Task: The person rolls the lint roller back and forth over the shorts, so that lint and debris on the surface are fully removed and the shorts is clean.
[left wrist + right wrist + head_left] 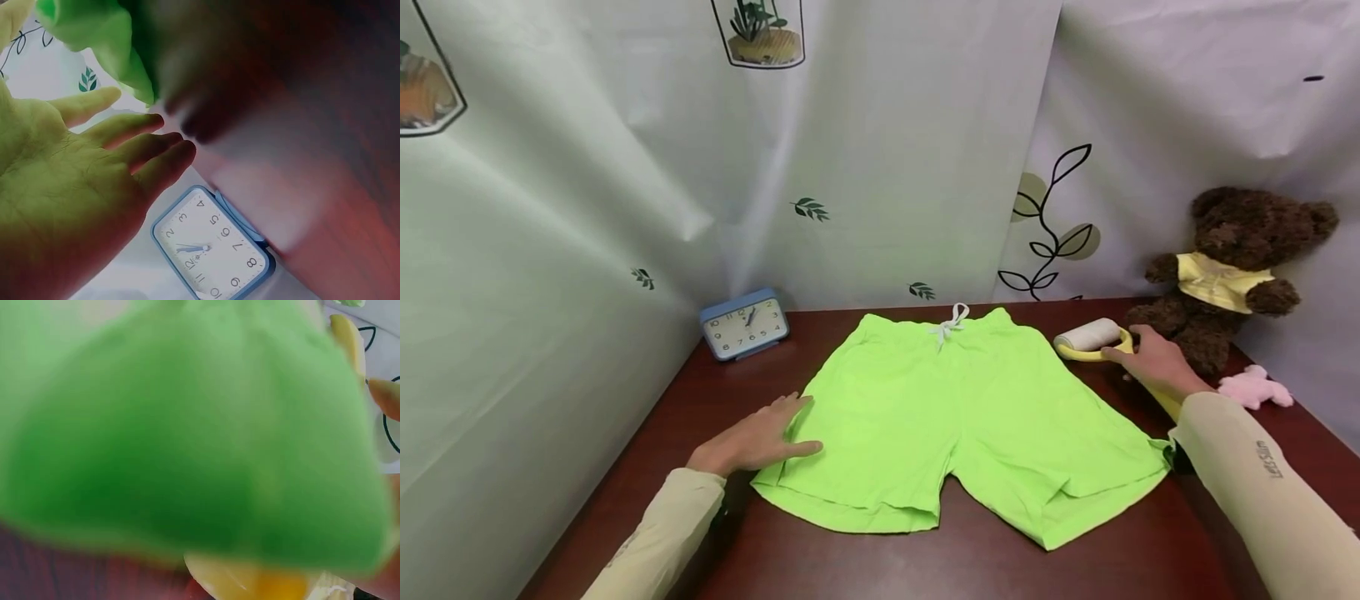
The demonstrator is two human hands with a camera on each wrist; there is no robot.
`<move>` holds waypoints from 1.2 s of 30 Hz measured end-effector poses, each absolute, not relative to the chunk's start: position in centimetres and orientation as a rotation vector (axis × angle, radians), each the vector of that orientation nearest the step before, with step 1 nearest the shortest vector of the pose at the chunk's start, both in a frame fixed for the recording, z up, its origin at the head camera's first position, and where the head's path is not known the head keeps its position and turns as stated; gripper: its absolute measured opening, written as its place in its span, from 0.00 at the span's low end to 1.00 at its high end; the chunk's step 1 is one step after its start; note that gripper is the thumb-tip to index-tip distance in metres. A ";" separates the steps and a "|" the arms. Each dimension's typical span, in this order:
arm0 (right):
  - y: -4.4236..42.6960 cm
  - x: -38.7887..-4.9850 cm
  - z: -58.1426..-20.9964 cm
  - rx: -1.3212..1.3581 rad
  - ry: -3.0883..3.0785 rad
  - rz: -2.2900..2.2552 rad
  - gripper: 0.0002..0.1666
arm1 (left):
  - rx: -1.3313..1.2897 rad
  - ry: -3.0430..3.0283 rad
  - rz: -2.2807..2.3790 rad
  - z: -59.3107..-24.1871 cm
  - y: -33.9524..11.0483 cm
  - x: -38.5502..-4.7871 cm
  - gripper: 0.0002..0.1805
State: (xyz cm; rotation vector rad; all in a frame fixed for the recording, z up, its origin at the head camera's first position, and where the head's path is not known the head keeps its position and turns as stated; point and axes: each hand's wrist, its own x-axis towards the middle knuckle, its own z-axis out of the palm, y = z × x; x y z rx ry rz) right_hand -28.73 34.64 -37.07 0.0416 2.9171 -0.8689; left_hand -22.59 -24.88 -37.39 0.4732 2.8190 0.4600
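Green shorts (910, 400) spread on tabletop (970, 571), waistband away. Left hand (756, 439), fingers extended and spread, at their left edge. Right hand (1159, 362) grips yellow lint roller (1090, 335), right of them. Farther: blue clock (745, 327), teddy bear (1247, 229).

The left sleeve (662, 529) is pale cream and lightly creased; the right sleeve (1262, 500) matches, with small dark lettering (1268, 460) on the forearm. Both reach the wrist, and the left hand (760, 437) and right hand (1157, 362) are bare. I spot something black (1182, 460) by the right cuff, mostly hidden.
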 end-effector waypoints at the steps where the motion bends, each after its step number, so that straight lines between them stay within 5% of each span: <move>1: 34.6 -28.8 -37.1 0.035 2.906 -0.882 0.59 | 0.471 2.814 0.455 -37.5 -24.9 -22.5 0.52; 15: 32.2 -30.5 -34.1 -0.040 2.998 -0.928 0.55 | 0.737 2.782 0.453 -37.4 -24.4 -23.0 0.53; 27: 19.9 -33.6 -33.2 -0.432 2.862 -1.164 0.40 | 0.807 2.706 0.391 -37.1 -23.7 -24.5 0.62; 36: 10.6 -35.0 -34.1 -0.688 2.783 -0.965 0.45 | 0.756 2.681 0.338 -36.7 -22.0 -26.4 0.67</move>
